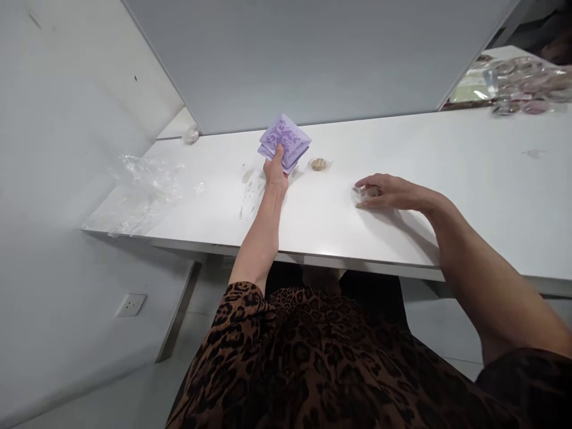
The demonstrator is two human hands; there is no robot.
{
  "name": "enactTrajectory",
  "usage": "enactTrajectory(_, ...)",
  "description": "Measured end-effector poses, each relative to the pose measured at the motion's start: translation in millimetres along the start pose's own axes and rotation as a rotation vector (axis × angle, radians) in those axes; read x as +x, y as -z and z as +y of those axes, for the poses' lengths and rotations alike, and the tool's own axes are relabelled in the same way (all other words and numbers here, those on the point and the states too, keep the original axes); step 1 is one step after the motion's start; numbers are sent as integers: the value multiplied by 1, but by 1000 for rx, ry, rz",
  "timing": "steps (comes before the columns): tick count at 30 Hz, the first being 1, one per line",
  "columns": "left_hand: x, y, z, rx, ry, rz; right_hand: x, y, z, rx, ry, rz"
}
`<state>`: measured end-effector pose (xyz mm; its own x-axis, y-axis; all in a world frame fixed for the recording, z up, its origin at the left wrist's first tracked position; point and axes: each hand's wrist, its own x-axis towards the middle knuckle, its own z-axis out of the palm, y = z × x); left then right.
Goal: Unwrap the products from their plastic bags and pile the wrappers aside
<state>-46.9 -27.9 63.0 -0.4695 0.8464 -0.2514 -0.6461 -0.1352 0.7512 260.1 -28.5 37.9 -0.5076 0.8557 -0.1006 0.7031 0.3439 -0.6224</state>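
Observation:
My left hand [276,169] grips a small stack of purple printed packets [290,137], thumb on top, held over the white table. My right hand [388,192] rests low over the table at the right, thumb and fingers closed around a small clear plastic packet [358,194]; its contents are mostly hidden by the fingers. Between both hands lies a round tan item in a clear wrapper [319,164], untouched.
Crumpled clear plastic [147,190] covers the left end of the white table [322,229]. A small wrapped item [191,135] sits by the grey panel [322,65] along the back. Many clear-wrapped pieces [527,83] are piled at the far right. A wall socket [132,305] is lower left.

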Motion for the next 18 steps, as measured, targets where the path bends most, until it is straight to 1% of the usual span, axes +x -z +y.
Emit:
enactTrajectory(2,1,1,0,-15,21,27,-10,-1,4,18,-70,24)
enactTrajectory(4,2,1,0,-32,28,40,-19,0,10,105,-121,60)
enactTrajectory(6,3,1,0,-51,35,45,-24,1,15,273,-171,89)
enactTrajectory(8,5,1,0,-69,53,51,-20,1,16,478,-194,166)
enactTrajectory(11,8,2,-1,-89,71,59,6,0,3,714,-141,354)
enactTrajectory(13,10,4,-2,-88,63,67,35,-1,-15,768,-108,440)
enactTrajectory(15,14,6,-2,-82,39,85,67,-4,-36,748,-111,444)
enactTrajectory(18,19,9,-4,-67,-11,115,110,-12,-66,670,-126,386)
